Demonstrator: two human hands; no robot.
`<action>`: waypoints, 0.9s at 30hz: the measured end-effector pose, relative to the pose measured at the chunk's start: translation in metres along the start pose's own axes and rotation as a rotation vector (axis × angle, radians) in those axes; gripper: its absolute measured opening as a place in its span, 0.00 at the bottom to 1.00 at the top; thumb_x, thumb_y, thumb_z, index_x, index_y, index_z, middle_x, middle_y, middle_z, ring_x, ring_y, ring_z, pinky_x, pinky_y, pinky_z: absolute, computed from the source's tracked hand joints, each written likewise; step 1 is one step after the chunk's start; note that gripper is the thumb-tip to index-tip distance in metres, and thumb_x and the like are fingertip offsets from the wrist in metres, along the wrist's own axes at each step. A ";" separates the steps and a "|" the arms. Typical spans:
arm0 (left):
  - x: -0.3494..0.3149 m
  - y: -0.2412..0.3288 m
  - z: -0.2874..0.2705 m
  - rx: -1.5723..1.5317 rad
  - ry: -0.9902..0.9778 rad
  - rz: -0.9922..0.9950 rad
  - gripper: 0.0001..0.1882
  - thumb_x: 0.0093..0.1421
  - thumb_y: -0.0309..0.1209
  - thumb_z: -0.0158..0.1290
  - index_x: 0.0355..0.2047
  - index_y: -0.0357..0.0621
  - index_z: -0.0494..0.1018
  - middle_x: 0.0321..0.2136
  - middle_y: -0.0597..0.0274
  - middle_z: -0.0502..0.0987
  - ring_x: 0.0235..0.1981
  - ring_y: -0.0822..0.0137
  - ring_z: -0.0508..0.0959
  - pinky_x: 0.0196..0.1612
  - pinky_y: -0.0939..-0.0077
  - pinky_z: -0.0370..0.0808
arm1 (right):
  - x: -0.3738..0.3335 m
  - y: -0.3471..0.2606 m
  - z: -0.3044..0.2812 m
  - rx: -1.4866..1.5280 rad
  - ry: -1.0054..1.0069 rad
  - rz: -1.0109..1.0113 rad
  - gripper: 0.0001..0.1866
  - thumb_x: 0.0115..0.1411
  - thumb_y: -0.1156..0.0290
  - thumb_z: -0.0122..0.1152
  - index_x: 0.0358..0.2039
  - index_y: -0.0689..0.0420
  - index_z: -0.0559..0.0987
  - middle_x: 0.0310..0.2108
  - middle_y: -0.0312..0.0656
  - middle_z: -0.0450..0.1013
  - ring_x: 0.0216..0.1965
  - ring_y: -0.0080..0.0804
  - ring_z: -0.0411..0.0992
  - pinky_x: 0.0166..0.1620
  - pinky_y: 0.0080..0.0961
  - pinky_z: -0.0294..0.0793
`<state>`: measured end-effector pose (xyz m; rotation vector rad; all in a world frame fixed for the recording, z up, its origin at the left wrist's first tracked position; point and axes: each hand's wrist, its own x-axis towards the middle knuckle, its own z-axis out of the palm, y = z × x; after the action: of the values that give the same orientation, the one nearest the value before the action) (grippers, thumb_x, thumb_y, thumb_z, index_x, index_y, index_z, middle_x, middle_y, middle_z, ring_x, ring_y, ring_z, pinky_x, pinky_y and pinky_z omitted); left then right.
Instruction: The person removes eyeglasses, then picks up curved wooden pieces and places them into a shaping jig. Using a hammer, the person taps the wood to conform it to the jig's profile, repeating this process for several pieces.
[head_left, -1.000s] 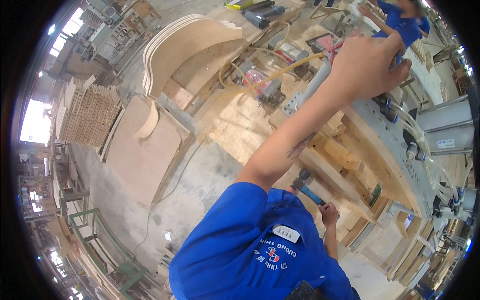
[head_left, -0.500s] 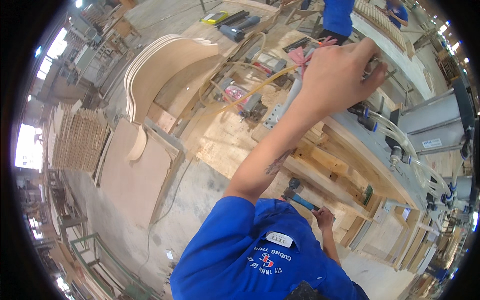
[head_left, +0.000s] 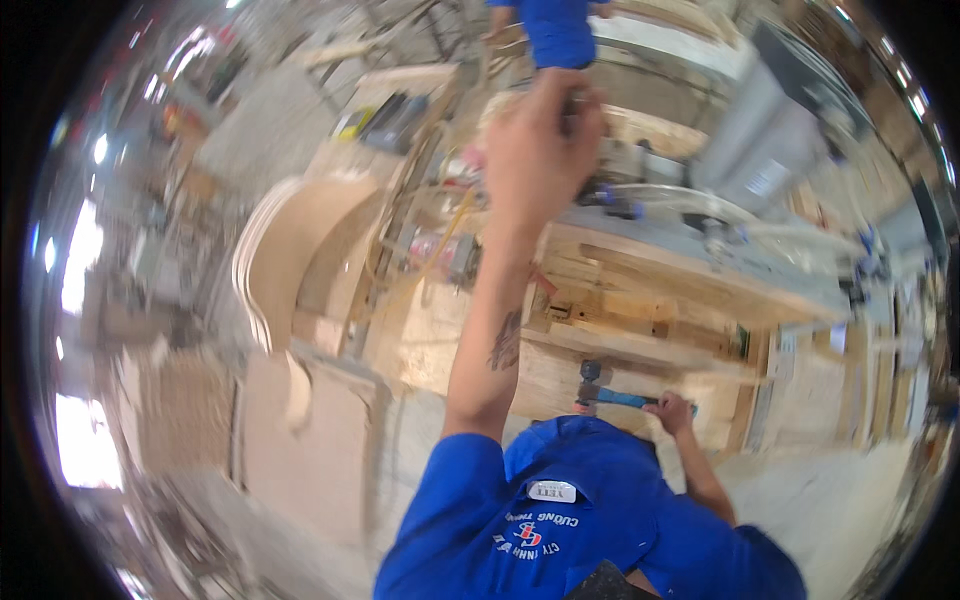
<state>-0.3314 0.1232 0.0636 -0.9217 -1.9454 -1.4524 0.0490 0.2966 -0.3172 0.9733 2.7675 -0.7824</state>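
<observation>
My left arm stretches far forward, and my left hand (head_left: 540, 150) is raised over the far side of the workbench. Its fingers are curled, with a small dark thing between thumb and fingers, too blurred to name. Close to my body, my right hand (head_left: 673, 411) grips the blue handle of a hammer (head_left: 622, 398). The dark hammer head (head_left: 590, 371) points left, over the bench's near edge. Beyond the hammer is a wooden frame or jig (head_left: 640, 320) with pale rails and blocks.
Grey metal cylinder (head_left: 770, 120) and clear hoses (head_left: 700, 205) stand at the far right. A stack of curved plywood pieces (head_left: 275, 255) is on the left, near flat boards (head_left: 305, 440) and a wood stack (head_left: 185, 410). Another person in blue (head_left: 558, 35) stands ahead.
The view has turned, so the bench lies more level across it. My left hand now appears further left, its fingers still curled. The hammer stays in my right hand.
</observation>
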 end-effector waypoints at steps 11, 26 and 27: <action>0.002 0.006 0.019 0.064 -0.010 -0.121 0.12 0.69 0.34 0.50 0.41 0.37 0.76 0.23 0.62 0.79 0.24 0.71 0.75 0.30 0.75 0.73 | 0.007 0.023 0.007 0.220 0.111 -0.019 0.27 0.37 0.45 0.77 0.20 0.55 0.74 0.21 0.47 0.74 0.27 0.50 0.75 0.31 0.44 0.72; -0.166 0.310 0.110 -1.286 -0.952 -0.128 0.21 0.72 0.46 0.42 0.32 0.43 0.74 0.31 0.59 0.79 0.30 0.59 0.76 0.35 0.68 0.72 | -0.021 0.010 0.005 0.254 0.106 0.032 0.14 0.49 0.60 0.71 0.32 0.53 0.79 0.34 0.46 0.77 0.40 0.53 0.73 0.48 0.48 0.71; -0.170 0.323 0.111 -1.448 -0.980 -0.274 0.20 0.70 0.45 0.46 0.30 0.44 0.75 0.30 0.59 0.79 0.30 0.60 0.75 0.32 0.71 0.71 | -0.020 0.011 0.007 0.280 0.103 0.000 0.13 0.49 0.62 0.70 0.31 0.53 0.78 0.32 0.46 0.77 0.40 0.52 0.74 0.48 0.49 0.71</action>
<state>0.0251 0.2554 0.0957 -2.3457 -1.2020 -3.0199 0.0706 0.2891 -0.3227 1.0864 2.7940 -1.1759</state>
